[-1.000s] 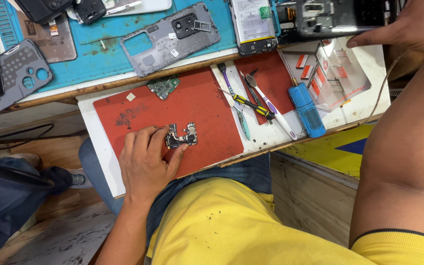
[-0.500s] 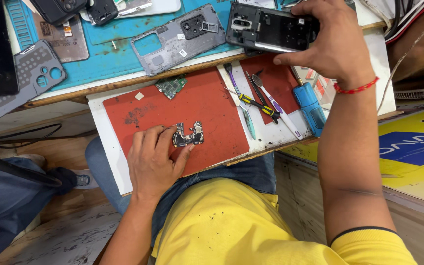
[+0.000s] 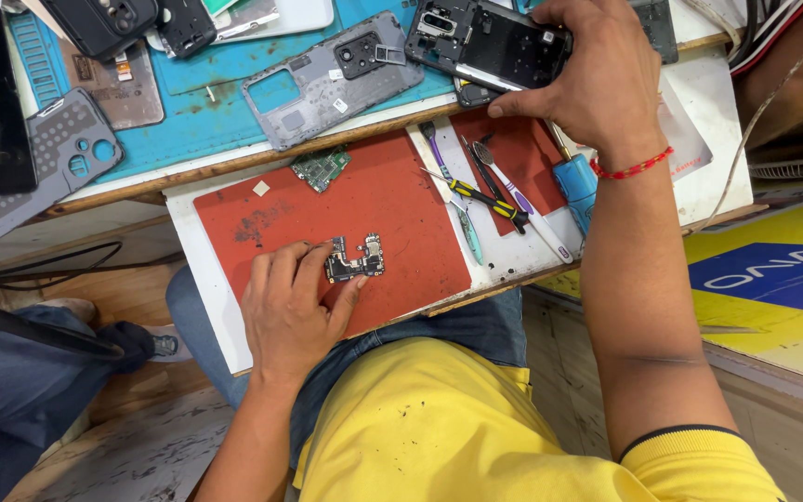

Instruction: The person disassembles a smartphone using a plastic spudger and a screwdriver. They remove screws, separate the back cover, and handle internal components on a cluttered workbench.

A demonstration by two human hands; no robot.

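We are looking at a phone repair bench. Grey phone back covers [image 3: 332, 79] and opened handsets lie on a blue work mat [image 3: 225, 65] at the top of the frame. At centre, a red mat [image 3: 392, 200] carries circuit boards [image 3: 356, 259], with screwdrivers and tweezers [image 3: 485, 200] to its right.

shirt: yellow, dark-edged short sleeves | trousers: blue jeans | right wrist: red thread band [image 3: 632, 169]

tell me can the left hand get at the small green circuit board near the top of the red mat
Probably yes. The left hand rests on the red mat, fingers on the dark circuit board; the green board lies just beyond, uncovered, with only bare mat between.
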